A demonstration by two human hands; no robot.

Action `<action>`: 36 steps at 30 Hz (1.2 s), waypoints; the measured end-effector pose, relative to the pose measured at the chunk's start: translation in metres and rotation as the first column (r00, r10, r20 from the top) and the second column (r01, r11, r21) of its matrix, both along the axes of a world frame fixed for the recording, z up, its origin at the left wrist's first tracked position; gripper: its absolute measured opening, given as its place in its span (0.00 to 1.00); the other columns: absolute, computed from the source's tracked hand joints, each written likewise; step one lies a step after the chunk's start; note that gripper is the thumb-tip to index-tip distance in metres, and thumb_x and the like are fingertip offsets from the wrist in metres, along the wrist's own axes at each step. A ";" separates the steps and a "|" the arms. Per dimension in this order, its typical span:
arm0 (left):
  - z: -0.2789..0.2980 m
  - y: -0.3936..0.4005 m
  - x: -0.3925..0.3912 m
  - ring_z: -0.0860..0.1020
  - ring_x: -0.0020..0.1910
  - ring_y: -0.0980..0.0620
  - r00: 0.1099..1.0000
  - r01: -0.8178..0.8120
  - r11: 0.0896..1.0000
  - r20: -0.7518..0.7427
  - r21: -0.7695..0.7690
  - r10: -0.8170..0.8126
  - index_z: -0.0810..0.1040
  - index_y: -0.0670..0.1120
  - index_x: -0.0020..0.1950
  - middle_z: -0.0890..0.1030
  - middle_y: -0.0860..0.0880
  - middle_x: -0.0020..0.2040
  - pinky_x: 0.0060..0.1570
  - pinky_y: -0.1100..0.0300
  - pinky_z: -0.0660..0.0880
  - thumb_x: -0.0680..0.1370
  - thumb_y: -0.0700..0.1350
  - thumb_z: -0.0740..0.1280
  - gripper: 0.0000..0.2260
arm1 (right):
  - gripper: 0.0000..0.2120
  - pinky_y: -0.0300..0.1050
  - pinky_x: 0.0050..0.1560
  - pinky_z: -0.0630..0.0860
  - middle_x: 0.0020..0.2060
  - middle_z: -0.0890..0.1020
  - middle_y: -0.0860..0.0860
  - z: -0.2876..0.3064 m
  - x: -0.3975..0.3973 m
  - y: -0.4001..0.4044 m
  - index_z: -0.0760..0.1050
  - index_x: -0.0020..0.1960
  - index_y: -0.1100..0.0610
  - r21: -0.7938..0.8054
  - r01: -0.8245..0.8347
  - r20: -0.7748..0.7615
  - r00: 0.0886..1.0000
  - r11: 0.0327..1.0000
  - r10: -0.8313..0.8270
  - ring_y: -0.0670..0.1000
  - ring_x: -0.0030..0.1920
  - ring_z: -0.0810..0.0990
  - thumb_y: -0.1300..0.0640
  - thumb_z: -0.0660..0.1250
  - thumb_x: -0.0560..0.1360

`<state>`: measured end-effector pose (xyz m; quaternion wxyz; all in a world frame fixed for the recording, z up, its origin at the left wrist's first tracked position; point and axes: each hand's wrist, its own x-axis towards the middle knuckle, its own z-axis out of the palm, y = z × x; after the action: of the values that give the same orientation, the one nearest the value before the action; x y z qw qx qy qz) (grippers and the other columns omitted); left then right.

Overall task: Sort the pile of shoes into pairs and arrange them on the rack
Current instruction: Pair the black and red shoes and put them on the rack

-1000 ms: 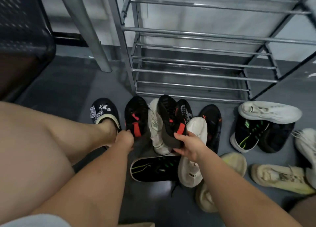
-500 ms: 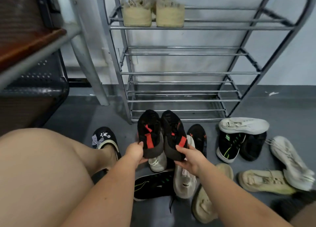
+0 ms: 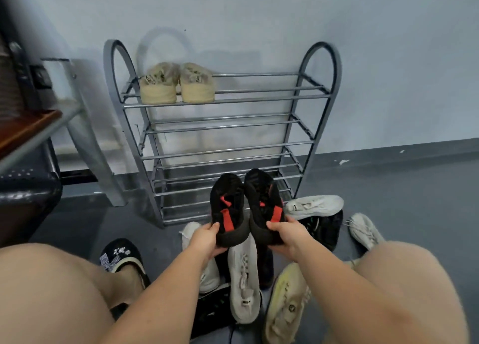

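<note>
1. Black-and-red shoes: your left hand [image 3: 206,240] grips the heel of the left shoe [image 3: 228,209], thumb over its rim, and your right hand [image 3: 287,236] grips the heel of the right shoe [image 3: 264,203] the same way. Both are held side by side, touching, toes toward 12 o'clock, in front of the rack's [image 3: 153,146] lower shelves.
2. The rack stands at 12 o'clock against the wall; a beige pair [image 3: 177,84] sits at the left end of its top shelf, with bare rails to its right and on the shelves below.
3. The pile lies on the floor [image 3: 414,193] under your hands and out to 3 o'clock: a white shoe [image 3: 313,205], a grey shoe [image 3: 243,279], a yellowish shoe [image 3: 287,302].
4. Your forearms hide part of the pile, and the dark shoes beneath the white one are hard to make out.
</note>
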<state>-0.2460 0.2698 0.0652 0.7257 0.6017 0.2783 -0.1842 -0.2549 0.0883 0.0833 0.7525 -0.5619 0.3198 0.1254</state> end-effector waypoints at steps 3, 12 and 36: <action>0.027 -0.015 0.006 0.77 0.52 0.42 0.998 0.044 0.999 0.050 0.007 -0.044 0.73 0.42 0.62 0.77 0.40 0.58 0.35 0.54 0.76 0.81 0.43 0.57 0.12 | 0.19 0.59 0.49 0.78 0.55 0.79 0.60 0.028 -0.004 -0.013 0.72 0.62 0.57 -0.024 0.032 0.037 0.999 0.999 -0.031 0.60 0.51 0.79 0.69 0.66 0.74; 0.104 -0.058 0.017 0.79 0.39 0.48 0.967 0.189 0.981 0.185 -0.049 -0.177 0.76 0.43 0.52 0.80 0.44 0.44 0.26 0.58 0.79 0.80 0.43 0.60 0.07 | 0.13 0.50 0.35 0.77 0.40 0.79 0.55 0.111 -0.021 -0.063 0.74 0.57 0.57 -0.049 0.133 0.111 0.986 0.990 -0.127 0.53 0.38 0.77 0.65 0.68 0.74; 0.221 -0.120 0.024 0.82 0.34 0.49 0.876 0.297 0.942 0.437 -0.153 -0.205 0.77 0.41 0.51 0.82 0.45 0.42 0.28 0.58 0.80 0.78 0.43 0.64 0.06 | 0.07 0.46 0.29 0.78 0.41 0.79 0.56 0.226 -0.049 -0.119 0.75 0.48 0.59 0.043 0.292 0.303 0.907 0.956 -0.291 0.55 0.41 0.79 0.63 0.70 0.72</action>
<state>-0.2223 0.1497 0.2859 0.7985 0.5760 0.0152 -0.1743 -0.3034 -0.0306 0.3094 0.8023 -0.5216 0.2796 -0.0774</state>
